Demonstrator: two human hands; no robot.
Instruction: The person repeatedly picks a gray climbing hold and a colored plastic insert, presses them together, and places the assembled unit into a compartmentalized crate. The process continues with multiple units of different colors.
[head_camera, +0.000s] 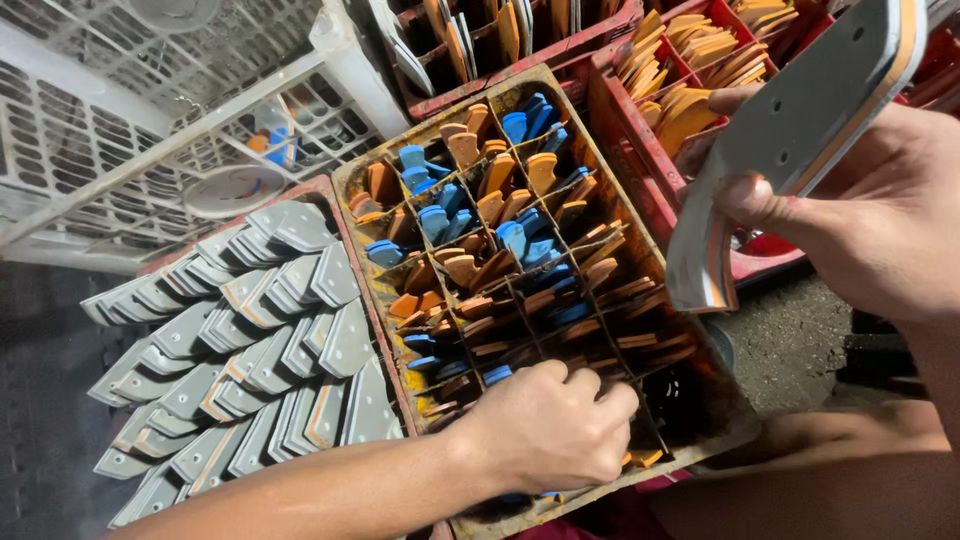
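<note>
Grey soles (250, 340) stand stacked on edge in the left crate. Left hand (545, 425) reaches, fingers curled, into the divided crate (352, 185) of heel pieces (480, 240), near edge. Right hand (860, 215) clamps a grey sole (800, 120), raised, seemingly for fitting.

The grey curved sole piece (800, 120) with an orange layer on its edge is pinched by the right hand (880, 220), tilted upward. Small brown and blue pieces (480, 250) stand in the divided crate (350, 190) around the left hand (550, 425), which perhaps grasps one.

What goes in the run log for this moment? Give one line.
left hand: reaching into divided crate | right hand: holding grey sole | grey soles stacked beside crate
</note>
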